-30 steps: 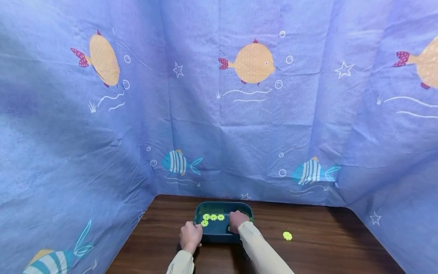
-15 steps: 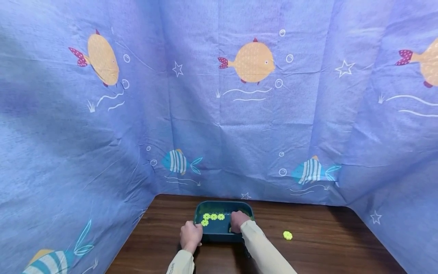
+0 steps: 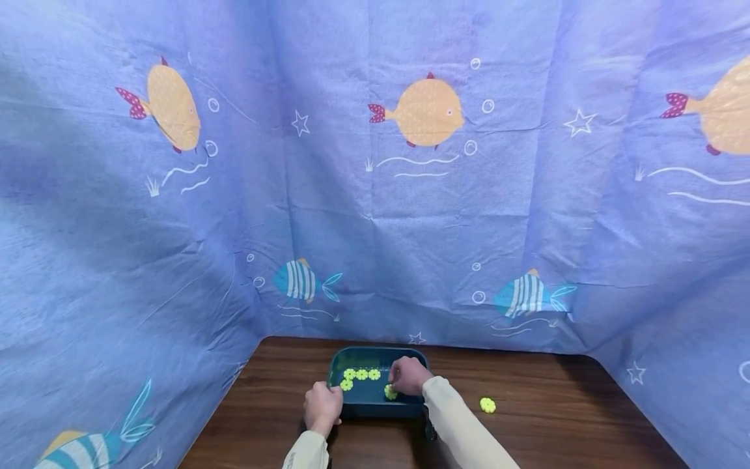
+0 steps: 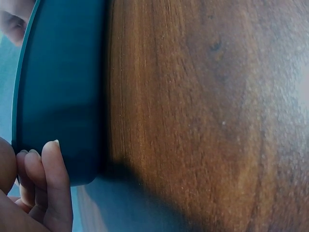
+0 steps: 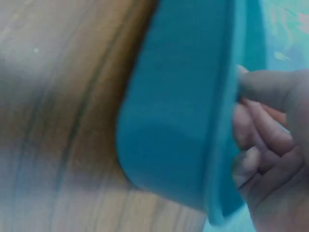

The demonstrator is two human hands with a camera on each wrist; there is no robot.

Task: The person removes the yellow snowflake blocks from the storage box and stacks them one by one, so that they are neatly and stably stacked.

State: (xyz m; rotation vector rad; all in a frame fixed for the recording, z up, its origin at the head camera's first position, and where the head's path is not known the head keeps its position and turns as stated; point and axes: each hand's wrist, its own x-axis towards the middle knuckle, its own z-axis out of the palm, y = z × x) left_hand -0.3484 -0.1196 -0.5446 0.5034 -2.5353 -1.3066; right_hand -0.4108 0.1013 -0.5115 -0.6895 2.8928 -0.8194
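Note:
My left hand grips the near left corner of a dark teal rectangular tray. In the left wrist view its fingers curl against the tray's outer wall. My right hand reaches over the tray's right side. Its fingertips pinch a yellow-green flower-shaped piece, low inside the tray near the front wall. Several like it lie to the left on the tray floor: a row with a middle piece, plus one piece below the row's left end. In the right wrist view, the rim hides my right fingertips.
One more flower-shaped piece lies on the brown wooden table, right of the tray. Blue cloth printed with fish hangs behind the table and along both sides.
My right hand has drawn back slightly up and to the right, bringing the flower-shaped piece at its fingertips into full view. My left hand keeps its place on the tray.

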